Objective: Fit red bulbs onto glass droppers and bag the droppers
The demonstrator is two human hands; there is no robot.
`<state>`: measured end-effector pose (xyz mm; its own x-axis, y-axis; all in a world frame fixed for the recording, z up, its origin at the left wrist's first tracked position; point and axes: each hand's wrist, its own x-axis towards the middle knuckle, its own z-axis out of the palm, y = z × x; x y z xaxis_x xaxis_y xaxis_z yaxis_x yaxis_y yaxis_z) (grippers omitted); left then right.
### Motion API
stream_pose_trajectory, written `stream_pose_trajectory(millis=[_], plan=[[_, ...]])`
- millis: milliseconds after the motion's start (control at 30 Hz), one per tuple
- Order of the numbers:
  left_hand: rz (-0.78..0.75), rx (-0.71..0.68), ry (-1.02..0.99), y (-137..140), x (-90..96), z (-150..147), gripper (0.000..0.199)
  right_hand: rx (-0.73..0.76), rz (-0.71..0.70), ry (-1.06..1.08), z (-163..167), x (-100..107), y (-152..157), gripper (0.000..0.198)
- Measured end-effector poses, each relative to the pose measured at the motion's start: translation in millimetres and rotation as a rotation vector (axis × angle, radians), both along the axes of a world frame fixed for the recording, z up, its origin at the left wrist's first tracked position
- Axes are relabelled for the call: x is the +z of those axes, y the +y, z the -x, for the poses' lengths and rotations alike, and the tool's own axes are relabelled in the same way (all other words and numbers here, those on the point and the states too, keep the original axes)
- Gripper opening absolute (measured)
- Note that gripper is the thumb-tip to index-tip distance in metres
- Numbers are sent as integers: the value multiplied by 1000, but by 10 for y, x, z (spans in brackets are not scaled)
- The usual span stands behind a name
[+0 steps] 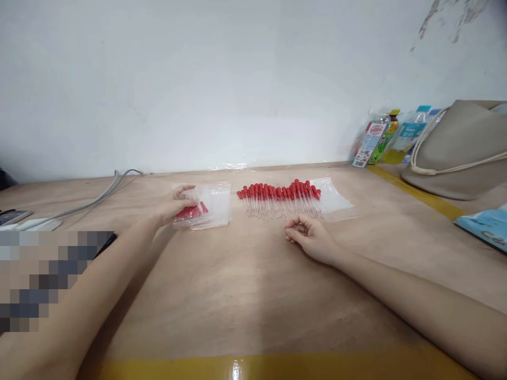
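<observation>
On the left, my left hand (180, 203) has its thumb and fingers around the side of a clear plastic bag (217, 203). Red rubber bulbs (190, 212) show in this bag, partly under the fingers. To the right lies a close row of glass droppers (279, 195) with red bulbs pointing to the wall and thin tips towards me. Some of them rest on a second clear bag (330, 195). Just in front of the tips, my right hand (307, 235) is closed with thumb and fingers curled together; whatever they hold, if anything, is too small to make out.
Drink bottles (407, 134) and a carton (369, 143) stand by the wall at right, beside a beige bag (459, 153). A blue packet (485, 227) lies at the right edge. A grey cable (99, 198) and a phone (15, 216) are at left.
</observation>
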<state>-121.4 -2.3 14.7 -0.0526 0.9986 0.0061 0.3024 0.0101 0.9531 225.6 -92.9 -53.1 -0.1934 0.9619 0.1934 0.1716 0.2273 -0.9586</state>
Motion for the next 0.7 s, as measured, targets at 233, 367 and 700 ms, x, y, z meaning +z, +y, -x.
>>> stream_pose_trajectory(millis=[233, 367, 700], plan=[[-261, 77, 884, 96, -87, 186, 54, -7, -25, -27, -68, -33, -2, 14], [-645, -305, 1132, -119, -152, -37, 45, 1, -30, -37, -77, -18, -25, 14], [-909, -539, 1266, -319, -247, -335, 32, -18, -53, -60, -96, -16, -49, 13]])
